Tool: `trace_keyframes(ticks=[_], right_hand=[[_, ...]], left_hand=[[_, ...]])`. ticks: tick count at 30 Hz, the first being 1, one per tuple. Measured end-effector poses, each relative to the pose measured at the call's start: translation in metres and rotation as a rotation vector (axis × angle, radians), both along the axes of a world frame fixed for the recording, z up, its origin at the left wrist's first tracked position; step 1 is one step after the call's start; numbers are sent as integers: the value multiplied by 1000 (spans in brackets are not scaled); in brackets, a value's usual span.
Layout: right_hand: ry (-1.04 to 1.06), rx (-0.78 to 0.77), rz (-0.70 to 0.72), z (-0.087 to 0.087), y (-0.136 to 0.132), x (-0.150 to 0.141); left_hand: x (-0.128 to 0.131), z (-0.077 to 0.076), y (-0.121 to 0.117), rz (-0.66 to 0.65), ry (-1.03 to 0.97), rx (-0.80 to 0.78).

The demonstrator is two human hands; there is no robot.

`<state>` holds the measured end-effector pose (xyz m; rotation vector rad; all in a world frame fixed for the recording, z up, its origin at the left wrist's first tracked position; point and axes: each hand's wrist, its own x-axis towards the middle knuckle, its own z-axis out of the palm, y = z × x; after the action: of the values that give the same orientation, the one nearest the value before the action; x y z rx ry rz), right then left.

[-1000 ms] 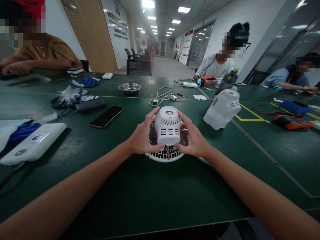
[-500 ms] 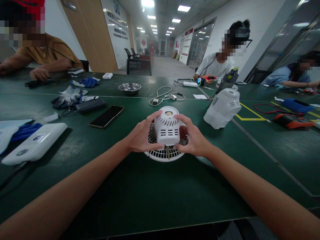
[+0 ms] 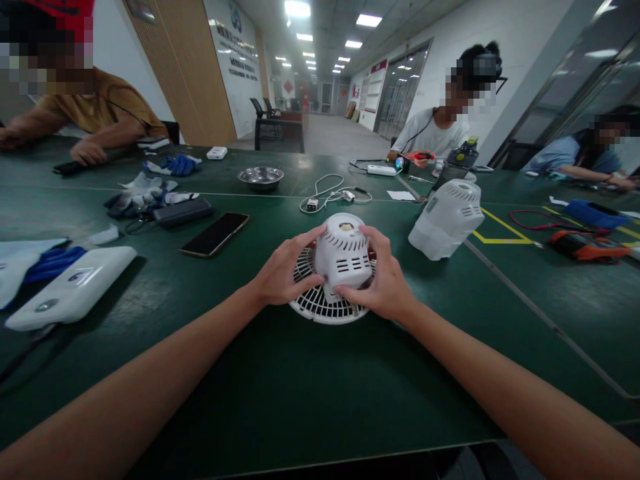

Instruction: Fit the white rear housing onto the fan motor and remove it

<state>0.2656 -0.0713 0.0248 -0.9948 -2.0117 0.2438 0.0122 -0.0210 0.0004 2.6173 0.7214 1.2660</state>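
A white vented fan motor cover sits between my two hands, over a round white fan grille that lies on the green table. My left hand grips the cover from the left, thumb low on its front and fingers near the top. From the right my right hand grips it the same way, its thumb across the lower front edge. The cover leans a little to the right. What lies beneath it is mostly hidden by the cover and my hands.
Left on the table lie a phone, a white power bank and gloves. Farther back are a metal bowl and a coiled cable. A second white housing stands right. Several people sit around the table.
The motor cover has turned and shifted slightly to the right, with both hands still on it. The metal part visible below its front edge before is now covered.
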Motion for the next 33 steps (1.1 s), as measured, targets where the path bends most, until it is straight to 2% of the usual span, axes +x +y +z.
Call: trace_keyframes(ticks=[3,6,9,11,13,16,21,24,27,30,33], right_hand=[[-27,12,11,2,2,8],[-6,-26,37,2,8,18],[35,-88,56,2,14,27],[46,-115,47,2,17,30],[41,-143,24,2,19,31],[22,-205,-22,3,19,28],[93,-281,-49,6,15,26],[277,-328,-18,7,13,23],[548,-415,23,7,12,18],[745,-534,48,7,13,13],[836,-670,102,6,14,11]], left_hand=[[-3,1,2,48,-45,-101],[-8,-1,8,218,-161,-220],[-15,-5,18,386,-254,-415],[-18,-7,24,432,-227,-576],[-19,-7,27,425,-165,-657],[-19,-7,27,394,-124,-658],[-18,-5,23,337,-241,-695],[-17,-2,17,244,-454,-666],[-15,1,13,201,-618,-565],[-14,-3,17,170,-588,-512],[-13,-9,24,147,-506,-555]])
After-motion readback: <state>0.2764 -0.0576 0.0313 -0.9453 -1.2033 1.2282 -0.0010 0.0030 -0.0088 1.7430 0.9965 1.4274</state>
